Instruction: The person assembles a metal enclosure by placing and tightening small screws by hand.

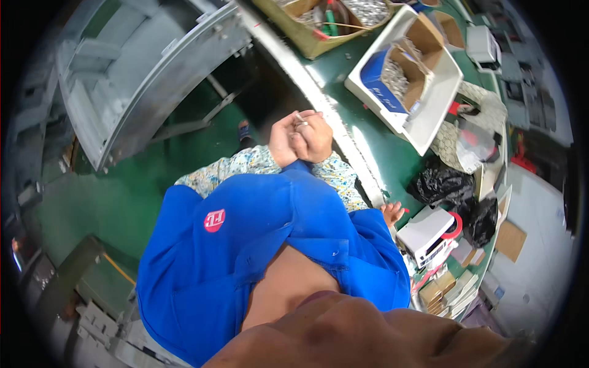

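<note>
My left hand (283, 141) and my right hand (313, 136) are pressed together in front of my chest, fingers curled inward. A small silvery glint (299, 120) shows among the fingers at the top; it may be a ring or a small metal piece, and I cannot tell which. Whatever else lies between the palms is hidden. Both hands are beside the pale front edge (331, 113) of the green workbench, on its left side. Patterned sleeves (242, 161) cover my forearms, over which I wear a blue vest (245, 202).
On the bench, a white bin (429, 132) holds a blue box (383, 86) of small metal parts, behind which is a yellowish tray (300, 37). Black plastic bags (438, 181) and a white device (424, 232) lie right. Another person's hand (393, 213) rests nearby. A grey metal cabinet (159, 80) stands left.
</note>
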Tool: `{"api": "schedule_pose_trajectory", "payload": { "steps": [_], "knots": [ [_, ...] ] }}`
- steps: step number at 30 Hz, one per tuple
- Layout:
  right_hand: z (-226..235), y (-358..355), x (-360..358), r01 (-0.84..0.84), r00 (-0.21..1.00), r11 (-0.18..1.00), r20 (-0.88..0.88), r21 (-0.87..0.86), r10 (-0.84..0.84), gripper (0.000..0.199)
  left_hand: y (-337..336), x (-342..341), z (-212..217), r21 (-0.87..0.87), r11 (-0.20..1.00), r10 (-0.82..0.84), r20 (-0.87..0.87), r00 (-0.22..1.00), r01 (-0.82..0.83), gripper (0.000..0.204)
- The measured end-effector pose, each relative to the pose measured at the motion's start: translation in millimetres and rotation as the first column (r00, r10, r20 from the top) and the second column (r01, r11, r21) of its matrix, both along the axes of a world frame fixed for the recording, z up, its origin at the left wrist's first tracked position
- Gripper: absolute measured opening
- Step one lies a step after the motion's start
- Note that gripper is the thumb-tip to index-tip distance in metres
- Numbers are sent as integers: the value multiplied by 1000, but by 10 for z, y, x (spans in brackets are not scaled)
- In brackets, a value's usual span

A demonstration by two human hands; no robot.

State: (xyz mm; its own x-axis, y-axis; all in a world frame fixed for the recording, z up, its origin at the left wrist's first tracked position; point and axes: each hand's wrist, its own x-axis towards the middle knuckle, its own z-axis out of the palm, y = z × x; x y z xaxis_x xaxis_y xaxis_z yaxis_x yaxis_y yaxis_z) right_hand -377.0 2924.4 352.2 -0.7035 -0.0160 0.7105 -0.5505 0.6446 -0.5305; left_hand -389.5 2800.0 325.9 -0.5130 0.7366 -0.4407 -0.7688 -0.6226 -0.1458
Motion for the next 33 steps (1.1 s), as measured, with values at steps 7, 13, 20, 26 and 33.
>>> {"api": "schedule_pose_trajectory", "payload": {
  "steps": [7,13,20,26,33],
  "knots": [
    [-241,-284,7,-163,986,986,33,-18,164,15,-62,48,-56,97,992,76,95,993,-85,36],
    [-242,-369,-8,-200,980,979,18,41,199,12,-27,110,-148,10,987,162,25,987,-162,32],
    [-154,-537,-43,-353,936,912,83,209,343,10,-145,203,-104,30,942,335,-16,942,-334,29],
    [-326,-842,16,-441,895,895,114,70,432,13,-507,294,-208,-8,936,352,41,935,-352,26],
    [-337,-1507,347,-265,957,959,151,96,249,6,-1195,570,-517,230,957,177,17,984,-176,23]
  ]
}}
